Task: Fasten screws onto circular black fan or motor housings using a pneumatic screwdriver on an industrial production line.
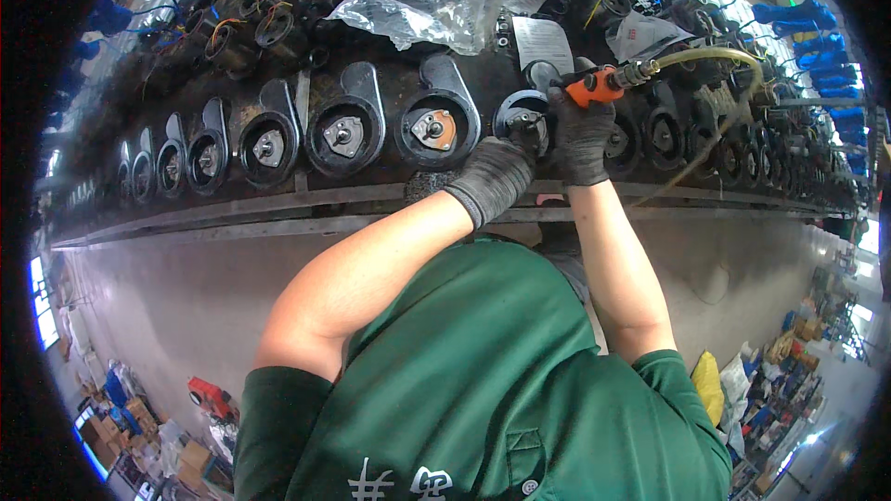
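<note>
My right hand (583,137), in a dark knit glove, is wrapped round an orange air screwdriver (594,87). A pale hose (715,54) runs from the tool's metal fitting off to the right. Just left of it, my gloved left hand (499,174) reaches over a round black housing (509,111) with its fingers closed at the middle. What those fingers pinch is hidden, and so is the tool's tip. Left of my hands lies a similar housing (453,93), with a metal plate (432,130), partly copper-coloured, inside it.
More black housings (345,134) with metal plates line the bench in a row to both sides. Behind them lie clear plastic bags (418,0), a printed sheet (543,44) and several wired motors (232,44). The bench's metal front edge (353,195) runs before my body.
</note>
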Demonstrator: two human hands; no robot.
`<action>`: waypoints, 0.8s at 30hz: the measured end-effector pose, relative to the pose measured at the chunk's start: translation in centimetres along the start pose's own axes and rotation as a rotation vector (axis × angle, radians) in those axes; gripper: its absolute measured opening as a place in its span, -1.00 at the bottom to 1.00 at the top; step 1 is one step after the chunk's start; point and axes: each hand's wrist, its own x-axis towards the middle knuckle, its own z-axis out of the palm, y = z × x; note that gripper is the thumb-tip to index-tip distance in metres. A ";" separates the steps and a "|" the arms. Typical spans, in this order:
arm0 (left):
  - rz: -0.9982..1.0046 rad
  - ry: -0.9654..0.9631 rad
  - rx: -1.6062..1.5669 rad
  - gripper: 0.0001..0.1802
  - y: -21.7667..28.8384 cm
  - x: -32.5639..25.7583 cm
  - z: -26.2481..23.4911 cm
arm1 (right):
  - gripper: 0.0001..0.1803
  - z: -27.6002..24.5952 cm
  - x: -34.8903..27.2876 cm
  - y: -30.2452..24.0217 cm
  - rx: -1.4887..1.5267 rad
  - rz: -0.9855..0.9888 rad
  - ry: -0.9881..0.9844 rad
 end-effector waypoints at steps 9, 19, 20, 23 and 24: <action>0.038 -0.033 0.027 -0.63 -0.1 -0.4 -0.3 | -0.46 -0.9 0.3 -0.4 0.025 -0.006 -0.147; 0.086 0.174 0.038 -0.67 -0.5 -0.2 1.1 | -0.50 -1.3 1.3 -0.3 0.142 0.070 -0.224; 0.057 0.116 0.043 -0.68 -0.3 -0.1 0.9 | -0.44 -1.2 1.2 -0.5 0.180 0.054 -0.221; 0.068 0.059 0.076 -0.67 -0.3 -0.1 0.6 | -0.43 -2.1 1.6 0.8 0.099 -0.013 -0.274; 0.106 0.060 0.103 -0.65 -0.4 -0.2 0.7 | -0.43 -2.3 1.6 0.8 0.100 -0.012 -0.274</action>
